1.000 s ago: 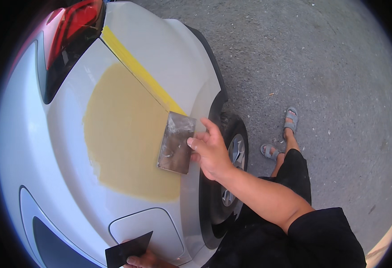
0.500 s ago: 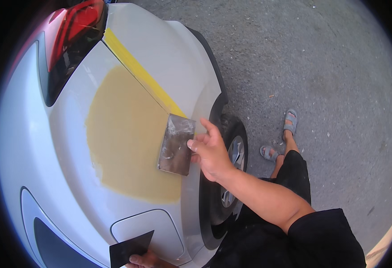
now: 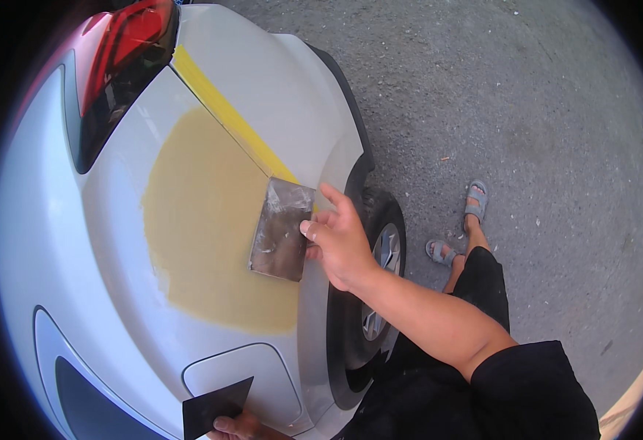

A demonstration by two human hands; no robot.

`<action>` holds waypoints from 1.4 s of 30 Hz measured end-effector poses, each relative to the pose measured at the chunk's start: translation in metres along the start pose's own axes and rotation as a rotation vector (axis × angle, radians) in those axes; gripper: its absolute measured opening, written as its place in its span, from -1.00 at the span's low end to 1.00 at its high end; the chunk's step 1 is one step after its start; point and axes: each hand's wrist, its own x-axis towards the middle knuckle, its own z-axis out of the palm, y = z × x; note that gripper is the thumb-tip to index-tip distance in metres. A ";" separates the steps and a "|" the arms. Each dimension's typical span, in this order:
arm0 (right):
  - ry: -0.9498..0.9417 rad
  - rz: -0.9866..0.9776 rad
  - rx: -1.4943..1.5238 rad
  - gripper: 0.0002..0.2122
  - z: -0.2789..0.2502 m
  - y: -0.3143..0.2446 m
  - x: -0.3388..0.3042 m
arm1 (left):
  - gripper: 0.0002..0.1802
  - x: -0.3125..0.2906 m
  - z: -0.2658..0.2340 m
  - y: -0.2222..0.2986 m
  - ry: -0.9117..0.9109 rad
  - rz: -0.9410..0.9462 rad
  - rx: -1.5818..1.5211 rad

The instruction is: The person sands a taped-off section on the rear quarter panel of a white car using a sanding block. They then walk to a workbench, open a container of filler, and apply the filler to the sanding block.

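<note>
Left hand (image 3: 242,426) mostly beyond lower edge

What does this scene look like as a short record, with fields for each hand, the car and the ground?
right hand: right hand holds a grey spreader flat against the car panel
left hand: left hand at the lower edge holds a black spreader, near the fuel flap
car: white car with a yellow filler patch, a strip of yellow tape and a red tail light
wheel: wheel just right of the panel
ground: grey asphalt; sandals on both feet
</note>
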 end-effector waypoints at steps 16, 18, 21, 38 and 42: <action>-0.031 -0.027 -0.028 -0.31 0.006 -0.017 -0.003 | -0.58 -0.003 0.000 0.014 -0.042 0.006 0.001; -0.032 -0.027 -0.034 -0.32 0.007 -0.018 -0.004 | -0.59 -0.004 -0.004 0.014 -0.044 -0.004 -0.002; -0.015 -0.021 -0.044 -0.32 0.006 -0.014 -0.003 | -0.59 -0.001 -0.005 0.009 -0.049 -0.013 -0.003; -0.082 -0.141 -0.110 -0.34 -0.058 -0.036 -0.036 | -0.58 0.010 -0.007 0.016 -0.167 -0.085 0.014; -0.166 -0.214 -0.298 -0.34 -0.066 -0.054 -0.058 | -0.55 0.018 0.040 0.044 -0.308 -0.222 -0.142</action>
